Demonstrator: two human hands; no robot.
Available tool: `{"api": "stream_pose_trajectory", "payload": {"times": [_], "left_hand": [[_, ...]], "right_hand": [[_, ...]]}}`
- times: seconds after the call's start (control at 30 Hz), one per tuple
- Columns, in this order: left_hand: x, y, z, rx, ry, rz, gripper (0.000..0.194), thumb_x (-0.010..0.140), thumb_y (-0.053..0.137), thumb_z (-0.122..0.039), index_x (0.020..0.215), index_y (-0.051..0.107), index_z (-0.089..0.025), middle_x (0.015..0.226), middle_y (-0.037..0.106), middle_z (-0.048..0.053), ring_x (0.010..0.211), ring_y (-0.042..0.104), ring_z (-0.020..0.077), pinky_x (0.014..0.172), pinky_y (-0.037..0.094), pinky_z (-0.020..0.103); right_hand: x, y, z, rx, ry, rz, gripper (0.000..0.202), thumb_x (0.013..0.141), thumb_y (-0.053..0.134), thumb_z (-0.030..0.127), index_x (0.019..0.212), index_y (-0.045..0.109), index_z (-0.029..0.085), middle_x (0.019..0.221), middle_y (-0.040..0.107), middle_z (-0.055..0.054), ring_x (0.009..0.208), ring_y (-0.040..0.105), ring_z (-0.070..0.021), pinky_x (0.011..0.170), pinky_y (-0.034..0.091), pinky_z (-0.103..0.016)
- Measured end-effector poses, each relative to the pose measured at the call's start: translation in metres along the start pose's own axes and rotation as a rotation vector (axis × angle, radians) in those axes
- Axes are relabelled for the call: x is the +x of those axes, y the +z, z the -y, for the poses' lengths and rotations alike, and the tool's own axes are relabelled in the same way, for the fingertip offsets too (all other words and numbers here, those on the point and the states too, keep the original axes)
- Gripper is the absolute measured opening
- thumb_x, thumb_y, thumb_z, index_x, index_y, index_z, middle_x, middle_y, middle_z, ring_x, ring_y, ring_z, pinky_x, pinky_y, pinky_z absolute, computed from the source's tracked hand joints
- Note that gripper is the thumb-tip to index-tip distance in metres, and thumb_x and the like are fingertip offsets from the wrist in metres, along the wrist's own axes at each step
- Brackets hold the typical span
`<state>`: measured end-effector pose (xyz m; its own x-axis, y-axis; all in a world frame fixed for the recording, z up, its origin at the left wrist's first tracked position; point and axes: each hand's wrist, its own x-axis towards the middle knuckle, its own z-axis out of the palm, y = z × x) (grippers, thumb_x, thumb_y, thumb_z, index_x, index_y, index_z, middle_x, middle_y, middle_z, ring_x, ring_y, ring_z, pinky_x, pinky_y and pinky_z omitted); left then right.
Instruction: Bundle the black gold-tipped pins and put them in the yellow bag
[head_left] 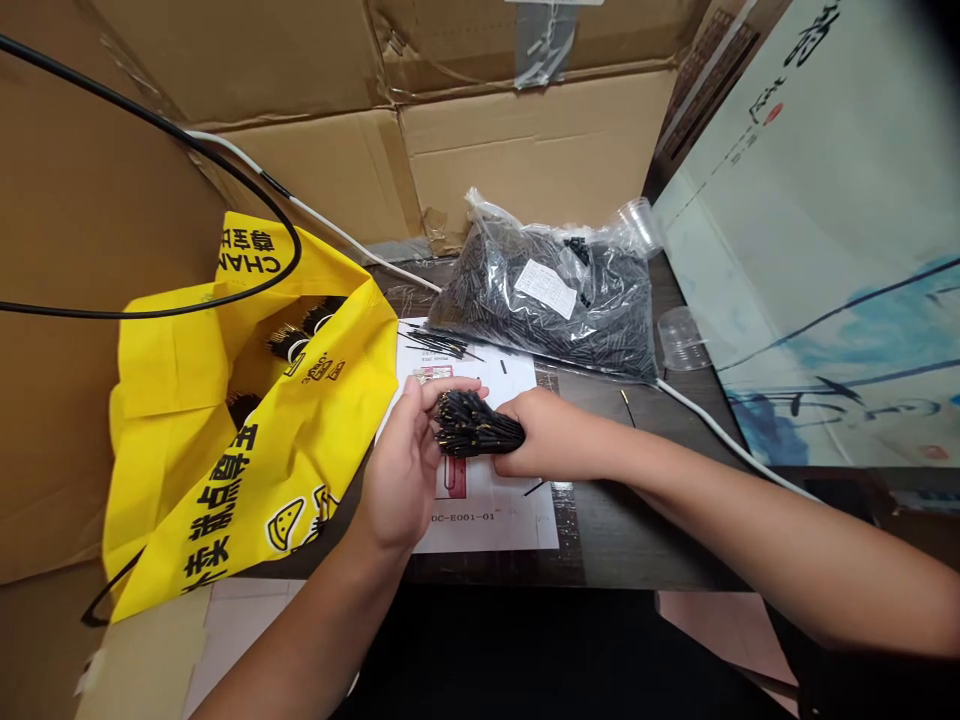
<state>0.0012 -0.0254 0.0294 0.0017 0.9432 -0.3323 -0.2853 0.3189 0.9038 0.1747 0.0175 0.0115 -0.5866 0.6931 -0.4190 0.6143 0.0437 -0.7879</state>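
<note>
A thick bundle of thin black pieces (pixel 478 428) with small gold-coloured tips points leftward above a printed sheet (pixel 495 530). My right hand (pixel 551 435) is wrapped round its right end. Beside the bundle's left end is my left hand (pixel 409 455), palm turned toward it, its fingers partly curled at the tips of the pieces; whether they grip anything cannot be made out. More loose black pieces (pixel 435 342) lie at the top of the sheet, behind the hands.
At left stands a yellow bag (pixel 330 400) with similar bundles inside. A clear bag of black tubes (pixel 555 300) lies behind the hands, with plastic cups (pixel 681 338) to its right. Cardboard (pixel 525 150) walls the back. A black cable (pixel 247 170) loops at upper left.
</note>
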Motion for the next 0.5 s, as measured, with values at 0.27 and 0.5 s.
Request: {"api": "stream_pose_trajectory", "payload": {"times": [0.27, 0.5], "left_hand": [[0.0, -0.015, 0.011, 0.047, 0.319, 0.032, 0.076, 0.099, 0.02, -0.075, 0.137, 0.06, -0.021, 0.142, 0.063, 0.013, 0.132, 0.06, 0.0286, 0.113, 0.047, 0.046], [-0.027, -0.054, 0.013, 1.188, 1.483, 0.03, 0.072, 0.083, 0.073, -0.048, 0.151, 0.05, -0.037, 0.168, 0.034, -0.005, 0.151, 0.038, 0.023, 0.127, 0.036, 0.046]], "right_hand": [[-0.004, 0.029, -0.006, 0.531, -0.017, 0.131, 0.015, 0.075, 0.065, 0.032, 0.082, 0.057, 0.021, 0.06, 0.055, 0.007, 0.048, 0.057, -0.0107, 0.047, 0.052, -0.025], [-0.014, 0.032, 0.0, 0.788, 0.062, 0.258, 0.01, 0.074, 0.069, 0.023, 0.074, 0.061, 0.018, 0.053, 0.052, 0.008, 0.044, 0.049, -0.0076, 0.038, 0.047, -0.02]]}}
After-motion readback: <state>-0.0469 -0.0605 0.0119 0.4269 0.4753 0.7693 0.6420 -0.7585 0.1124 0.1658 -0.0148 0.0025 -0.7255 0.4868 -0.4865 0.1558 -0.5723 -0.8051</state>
